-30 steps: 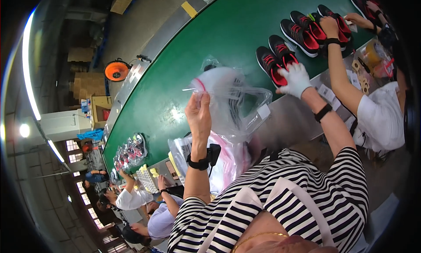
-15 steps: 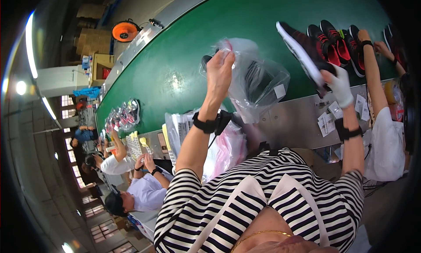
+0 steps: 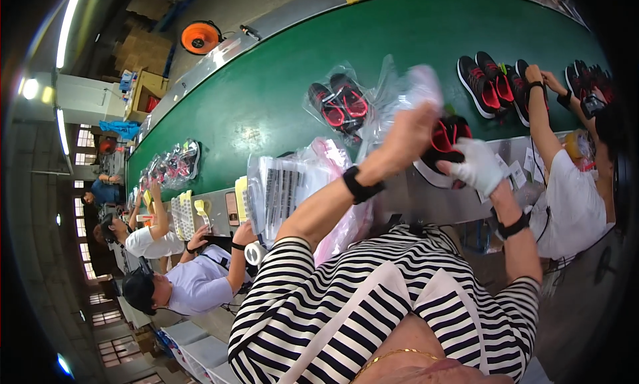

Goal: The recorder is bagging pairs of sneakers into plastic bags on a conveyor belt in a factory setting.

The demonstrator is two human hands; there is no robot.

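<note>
Black-and-red shoes (image 3: 442, 137), seemingly a pair, sit between two and three o'clock of the head view's middle, tilted over the near edge of the table. The gloved right hand (image 3: 480, 165), at three o'clock, closes on their heel end. The bare left hand (image 3: 418, 121), at two, is blurred beside pale, clear film (image 3: 425, 84); whether its fingers pinch that film, I cannot tell. My judgement: the step in hand is bringing shoes and film together, and the next move calls for a firm shoe grip and an open bag mouth.

Green and smooth, the table (image 3: 246, 121) curves from nine o'clock to two, bearing a bagged pair (image 3: 337, 104) at twelve and an unwrapped pair (image 3: 484, 84) farther out at two. Plastic bags (image 3: 286, 184) lie just inside nine. Beyond, an orange fan (image 3: 201, 37) stands near eleven; a co-worker in lavender (image 3: 200, 284) sits at eight.
</note>
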